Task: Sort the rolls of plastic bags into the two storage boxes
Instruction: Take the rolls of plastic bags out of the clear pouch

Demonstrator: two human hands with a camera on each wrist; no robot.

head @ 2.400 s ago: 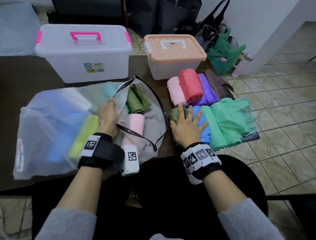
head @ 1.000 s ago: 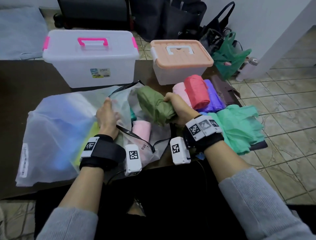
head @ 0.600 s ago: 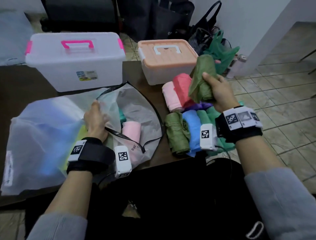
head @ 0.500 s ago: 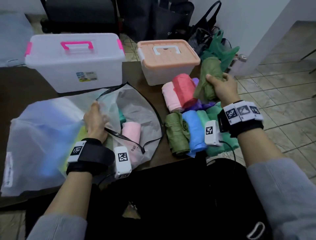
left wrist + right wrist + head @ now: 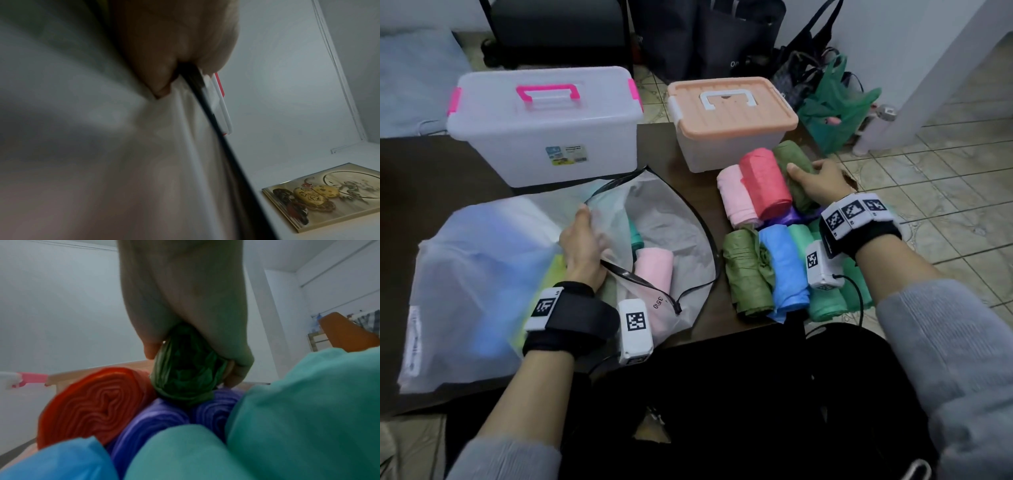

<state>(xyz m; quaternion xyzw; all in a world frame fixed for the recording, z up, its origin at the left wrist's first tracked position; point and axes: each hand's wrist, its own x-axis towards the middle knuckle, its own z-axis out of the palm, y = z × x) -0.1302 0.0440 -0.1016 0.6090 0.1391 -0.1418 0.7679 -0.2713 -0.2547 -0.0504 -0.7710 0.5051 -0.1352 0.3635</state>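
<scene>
My right hand [image 5: 816, 178] grips an olive green roll [image 5: 792, 161] and holds it down on the pile beside the red roll [image 5: 765, 183]; the right wrist view shows the fingers [image 5: 236, 363] curled round the green roll [image 5: 187, 371] above purple rolls [image 5: 152, 423]. Pink [image 5: 736, 197], olive [image 5: 746, 274], blue [image 5: 784, 270] and mint [image 5: 825, 301] rolls lie in the pile. My left hand [image 5: 582, 243] pinches the rim of a frosted zip bag [image 5: 476, 274], which holds a pink roll [image 5: 655, 270]. Both storage boxes, pink-handled [image 5: 544, 126] and peach-lidded [image 5: 729, 120], stand closed.
The brown table [image 5: 431, 171] ends just right of the pile, with tiled floor [image 5: 945, 205] beyond. Dark bags and a green plastic bag [image 5: 832, 102] sit on the floor behind the peach box. A chair [image 5: 558, 31] stands behind the boxes.
My right hand pulled the olive green roll out of the zip bag, carried it right and lowered it onto the pile next to the red roll. The left hand stayed on the bag.
</scene>
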